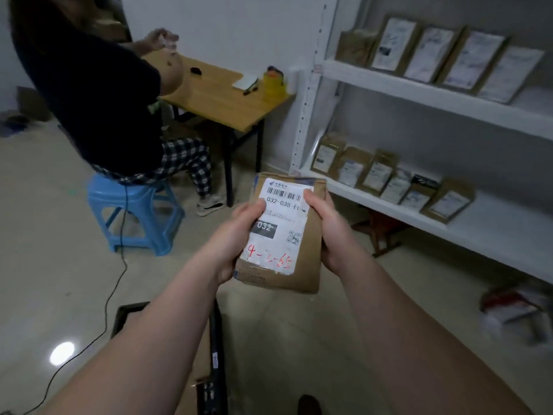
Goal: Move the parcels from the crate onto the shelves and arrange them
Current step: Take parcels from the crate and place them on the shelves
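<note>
We are in a small parcel room: white shelves [419, 94] hold rows of brown parcels [377, 172] with labels, near a wooden tabletop [221, 94].

One brown parcel [282, 232] is held at center. Five parcels [443, 56] lean on the upper shelf at 1 o'clock, six parcels [392, 182] on the lower shelf at 3 o'clock. At 10 o'clock: one blue stool [134, 217], one wooden table [221, 94].

Dim, soft-focus view; floor [45, 265] glare lower left, edges warped.
</note>
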Tool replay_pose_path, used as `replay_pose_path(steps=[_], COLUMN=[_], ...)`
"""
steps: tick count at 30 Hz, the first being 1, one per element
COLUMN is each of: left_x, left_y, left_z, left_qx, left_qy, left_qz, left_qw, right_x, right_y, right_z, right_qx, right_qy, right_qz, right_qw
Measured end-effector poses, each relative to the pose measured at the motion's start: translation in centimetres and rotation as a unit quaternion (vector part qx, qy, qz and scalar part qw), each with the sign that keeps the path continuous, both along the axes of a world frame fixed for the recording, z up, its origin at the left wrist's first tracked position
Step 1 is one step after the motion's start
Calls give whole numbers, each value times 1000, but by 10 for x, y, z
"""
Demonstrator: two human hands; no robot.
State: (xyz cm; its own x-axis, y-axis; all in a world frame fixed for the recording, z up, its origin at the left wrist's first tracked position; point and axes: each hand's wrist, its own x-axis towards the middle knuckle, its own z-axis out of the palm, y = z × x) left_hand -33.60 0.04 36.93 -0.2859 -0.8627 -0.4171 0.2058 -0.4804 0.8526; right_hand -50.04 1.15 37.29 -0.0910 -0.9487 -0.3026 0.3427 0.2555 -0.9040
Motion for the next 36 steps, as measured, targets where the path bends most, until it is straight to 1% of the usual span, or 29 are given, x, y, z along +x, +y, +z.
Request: replay_pose_path(steps=[3,6,12,16,19,22,24,26,28,30,33,35,36], left_x=[-44,-83,-160,-216,-257,-299,-325,-350,-376,-401,-437,-457,-466], left_y=[-1,0,6,2,-5,-14,-22,-28,-33,-37,-48,-57,-61], left_z=[7,12,25,44,64,83,94,104,114,125,138,146,151], left_qx=[-23,-47,-61,-105,-156,-219,-258,-311,-355,-381,-409,-439,-461], left_qy=[-2,-1,-2,-16,-13,-33,-64,-108,-127,-137,-163,-201,-232], left_qz=[-47,-74,-156,-206,-228,-239,-251,-275,-296,-304,-310,-300,-291], left_qw=[999,996,986,973,961,945,931,903,877,863,843,823,806], right_x=[-34,-66,-140,-202,-248,-297,-331,-363,-393,-419,-454,-472,-481], right_y=[14,28,54,61,60,57,54,51,49,48,45,42,39], right_z=[9,19,32,52,74,97,111,124,135,145,158,164,166], right_qx=[-9,-17,1,-18,-50,-52,-43,-38,-34,-37,-46,-61,-69], right_qy=[-5,1,7,55,114,178,217,252,276,283,288,292,298], right_qz=[-60,-105,-161,-166,-167,-156,-144,-131,-118,-113,-137,-160,-169], right_qw=[998,994,987,984,978,970,965,958,953,952,947,941,937])
